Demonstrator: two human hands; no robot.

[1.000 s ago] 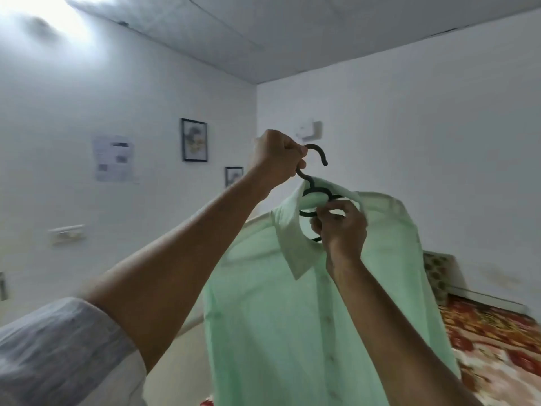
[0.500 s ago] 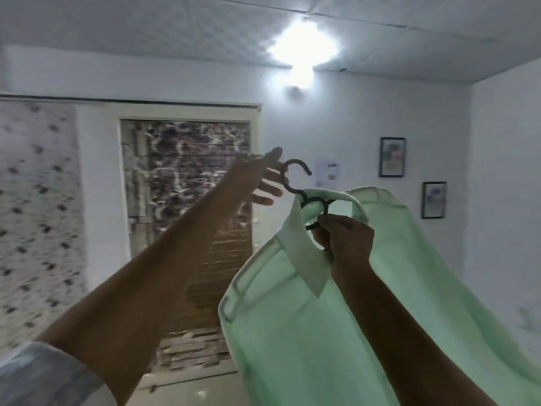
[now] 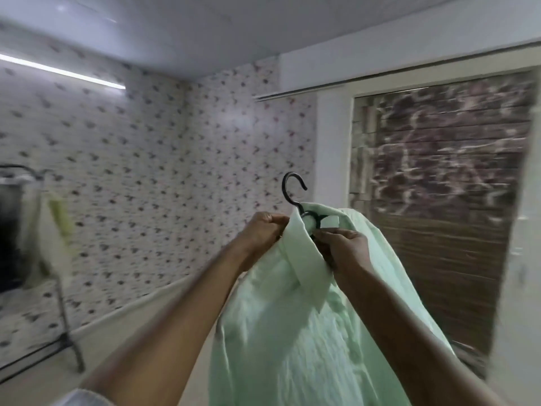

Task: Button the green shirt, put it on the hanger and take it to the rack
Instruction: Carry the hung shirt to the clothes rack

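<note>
Forearms first, rising from the bottom edge toward the centre of the frame, both lifted to keep the garment clear of the floor. Green shirt (image 3: 295, 341) draped down the lower centre and lower right, hanging from the black hanger (image 3: 294, 194) whose open hook pokes up just above centre, free of any rail. Probably held high and forward for carrying, hook kept bare and upward so as to catch a bar later.

Left hand (image 3: 263, 232), centre frame, curled shut on the collar's left edge, fingers together and pinching cloth; likely steadying that side so the shoulder does not slide off. Right hand (image 3: 345, 249), just right of centre, fingers (image 3: 336, 233) bent and closed at the hanger's neck under the collar, touching both plastic and fabric; exact share of grip between the two hard to tell through motion blur. Front placket hidden by folds, so buttoning cannot be confirmed.

Farther off, at the left edge, a dark metal rack (image 3: 66, 323) with pale garments (image 3: 57, 230) already hanging, well apart from the shirt. Beyond, patterned wallpaper across the upper left and a dark brick-look panel at the right. Carrying step seemingly under way, hanging not yet done.
</note>
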